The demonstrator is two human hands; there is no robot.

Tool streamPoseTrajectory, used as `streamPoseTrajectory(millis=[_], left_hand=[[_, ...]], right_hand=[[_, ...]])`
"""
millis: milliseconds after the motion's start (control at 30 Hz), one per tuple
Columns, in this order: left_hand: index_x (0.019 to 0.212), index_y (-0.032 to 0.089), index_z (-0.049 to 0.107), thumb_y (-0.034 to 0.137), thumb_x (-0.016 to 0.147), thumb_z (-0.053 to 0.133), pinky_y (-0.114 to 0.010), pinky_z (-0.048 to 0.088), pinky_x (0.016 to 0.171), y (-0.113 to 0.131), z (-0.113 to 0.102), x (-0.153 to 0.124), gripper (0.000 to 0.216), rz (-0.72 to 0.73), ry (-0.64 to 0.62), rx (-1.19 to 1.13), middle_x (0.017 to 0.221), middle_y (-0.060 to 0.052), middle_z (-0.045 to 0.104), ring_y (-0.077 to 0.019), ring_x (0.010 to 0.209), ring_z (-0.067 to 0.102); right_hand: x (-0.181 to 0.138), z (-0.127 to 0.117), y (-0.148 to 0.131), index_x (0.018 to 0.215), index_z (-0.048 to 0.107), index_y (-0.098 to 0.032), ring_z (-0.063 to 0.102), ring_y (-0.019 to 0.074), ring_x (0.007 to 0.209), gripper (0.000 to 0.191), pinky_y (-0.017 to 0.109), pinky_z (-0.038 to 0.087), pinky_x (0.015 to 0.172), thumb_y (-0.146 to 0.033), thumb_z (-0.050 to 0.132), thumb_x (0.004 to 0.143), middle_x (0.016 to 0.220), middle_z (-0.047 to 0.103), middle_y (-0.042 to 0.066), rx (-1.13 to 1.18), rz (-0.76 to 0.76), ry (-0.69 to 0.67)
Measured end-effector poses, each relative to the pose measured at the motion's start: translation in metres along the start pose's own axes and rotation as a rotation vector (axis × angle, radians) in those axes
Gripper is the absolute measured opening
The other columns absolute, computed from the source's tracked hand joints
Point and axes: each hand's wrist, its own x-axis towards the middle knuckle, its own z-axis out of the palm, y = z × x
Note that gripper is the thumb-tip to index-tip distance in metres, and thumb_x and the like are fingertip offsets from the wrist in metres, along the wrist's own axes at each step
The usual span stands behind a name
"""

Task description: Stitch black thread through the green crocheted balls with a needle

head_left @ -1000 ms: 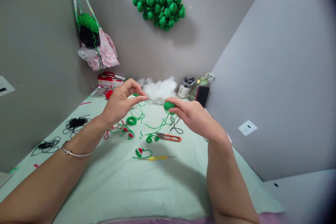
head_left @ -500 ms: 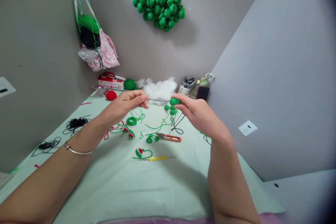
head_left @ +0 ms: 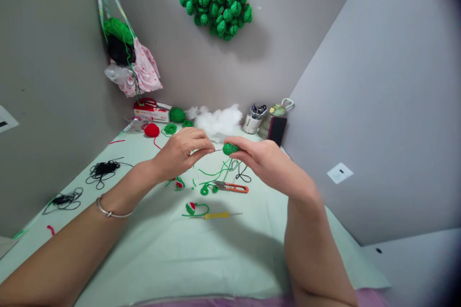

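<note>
Between thumb and fingers, my right hand (head_left: pixel 264 160) grips a small green crocheted ball (head_left: pixel 229 149). My left hand (head_left: pixel 189 148) is closed in a pinch on a thin dark thread (head_left: pixel 218 150) that runs to the ball; whether a needle is in those fingers I cannot make out. The two hands are close together above the table. Below them lie green yarn ends (head_left: pixel 216 171), orange-handled thread snips (head_left: pixel 231 187), a small red-and-green crocheted piece (head_left: pixel 190 208) and a yellow-handled crochet hook (head_left: pixel 216 216).
White stuffing (head_left: pixel 219 120) is heaped at the back, near a pen cup (head_left: pixel 253 120) and a phone (head_left: pixel 277 130). A red yarn ball (head_left: pixel 151 130) and black yarn tangles (head_left: pixel 104 168) lie left. A cluster of green crocheted balls (head_left: pixel 219 0) hangs above.
My left hand has come nearer the ball and turned palm down, so the visible thread is shorter. My right hand has shifted slightly left and down with the ball.
</note>
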Motion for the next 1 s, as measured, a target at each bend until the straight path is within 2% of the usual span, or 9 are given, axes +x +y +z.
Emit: streamPoseTrajectory(millis=[100,233,333,533,733,833,1000], left_hand=[[0.083,0.024,0.075,0.028,0.092,0.066,-0.040,0.042,0.088,0.002,0.001,0.000,0.013,0.000,-0.014,0.003,0.079,-0.002,0.065,-0.0196,0.080,0.056],[0.077,0.022,0.072,0.028,0.084,0.075,-0.035,0.046,0.082,0.011,0.001,0.000,0.010,-0.217,0.119,-0.217,0.083,-0.002,0.059,-0.0190,0.083,0.056],[0.072,0.022,0.070,0.028,0.078,0.080,-0.036,0.046,0.088,0.014,-0.002,0.002,0.013,-0.306,0.173,-0.313,0.085,-0.002,0.057,-0.0191,0.086,0.056],[0.069,0.021,0.066,0.027,0.076,0.082,-0.039,0.044,0.096,0.013,-0.004,0.001,0.019,-0.338,0.170,-0.451,0.096,-0.003,0.062,-0.0202,0.097,0.059],[0.069,0.020,0.062,0.024,0.077,0.082,-0.035,0.050,0.084,0.020,-0.007,0.003,0.022,-0.415,0.118,-0.715,0.087,-0.002,0.070,-0.0192,0.092,0.065],[0.072,0.020,0.059,0.023,0.078,0.080,-0.034,0.052,0.082,0.021,-0.011,0.004,0.023,-0.448,0.159,-0.751,0.083,-0.001,0.070,-0.0181,0.089,0.066],[0.085,0.021,0.057,0.023,0.074,0.084,-0.033,0.053,0.081,0.017,-0.026,0.006,0.029,-0.426,0.282,-0.647,0.085,-0.001,0.069,-0.0184,0.087,0.067]], right_hand=[[0.000,-0.004,0.006,0.120,0.062,-0.024,0.039,0.0117,0.058,0.025,0.024,0.034,0.059,-0.033,0.045,0.103,0.072,0.056,-0.002,0.006,0.023,0.009],[-0.001,-0.007,0.007,0.118,0.063,-0.023,0.036,0.0111,0.057,0.025,0.025,0.033,0.059,-0.032,0.045,0.103,0.068,0.053,-0.003,0.037,0.028,0.017],[-0.001,-0.009,0.006,0.119,0.064,-0.022,0.037,0.0110,0.056,0.027,0.025,0.034,0.060,-0.032,0.044,0.103,0.068,0.056,-0.002,0.051,0.033,0.023],[0.000,-0.007,0.005,0.118,0.065,-0.024,0.037,0.0113,0.056,0.026,0.025,0.033,0.058,-0.034,0.046,0.103,0.068,0.054,-0.003,0.064,0.032,0.015],[0.000,-0.006,0.003,0.119,0.064,-0.023,0.040,0.0111,0.059,0.026,0.024,0.035,0.060,-0.032,0.045,0.103,0.076,0.059,-0.001,0.077,0.031,-0.020],[0.000,-0.005,0.004,0.120,0.064,-0.024,0.041,0.0113,0.058,0.027,0.024,0.035,0.060,-0.033,0.044,0.104,0.073,0.058,-0.002,0.066,0.025,-0.021],[0.001,-0.006,0.011,0.120,0.066,-0.022,0.046,0.0116,0.057,0.029,0.025,0.035,0.059,-0.032,0.044,0.104,0.072,0.062,0.000,0.030,0.056,0.019]])
